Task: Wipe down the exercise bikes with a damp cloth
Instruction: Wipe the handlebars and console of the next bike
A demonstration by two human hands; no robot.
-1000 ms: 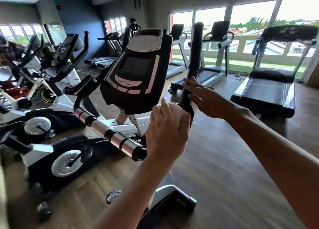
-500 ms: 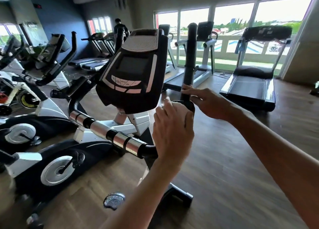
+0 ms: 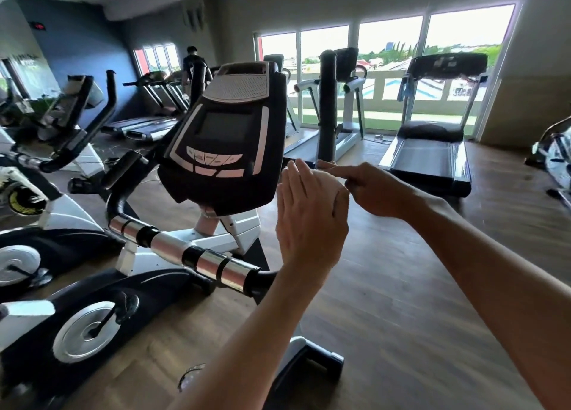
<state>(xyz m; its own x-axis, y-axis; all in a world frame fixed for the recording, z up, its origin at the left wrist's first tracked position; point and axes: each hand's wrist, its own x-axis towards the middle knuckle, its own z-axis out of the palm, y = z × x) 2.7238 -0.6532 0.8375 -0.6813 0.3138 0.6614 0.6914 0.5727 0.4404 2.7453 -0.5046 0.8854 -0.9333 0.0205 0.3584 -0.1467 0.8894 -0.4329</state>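
- Where the two forearms reach in from the lower edge, the left hand (image 3: 310, 221) is raised with its back to the camera, fingers straight and close together, pointing up, just right of the bike's console.
- Against its far side the right hand (image 3: 375, 190) comes in from the right, forefinger stretched out along the top and the other fingers curled under; whether either hand pinches anything I cannot tell, since the left hand hides the spot where they meet.
- A pale rounded patch shows between the two hands, but it cannot be told whether it is a cloth or skin, so the damp cloth cannot be placed.
- Below the hands, the exercise bike (image 3: 173, 286) stands on the wood floor (image 3: 386, 332), its chrome-banded handlebar (image 3: 191, 252) running from lower right up to the left.
- Its black console (image 3: 225, 137) is tilted back, with a dark screen and a row of pale buttons beneath.
- Right behind the hands an upright black foam grip (image 3: 327, 107) rises from the handlebar.
- More exercise bikes (image 3: 46, 168) stand in a row on the left.
- Beyond, treadmills (image 3: 432, 125) face the tall windows (image 3: 389, 57), and others line the blue wall.
- Far back, a person (image 3: 192, 63) in dark clothes stands near those treadmills.
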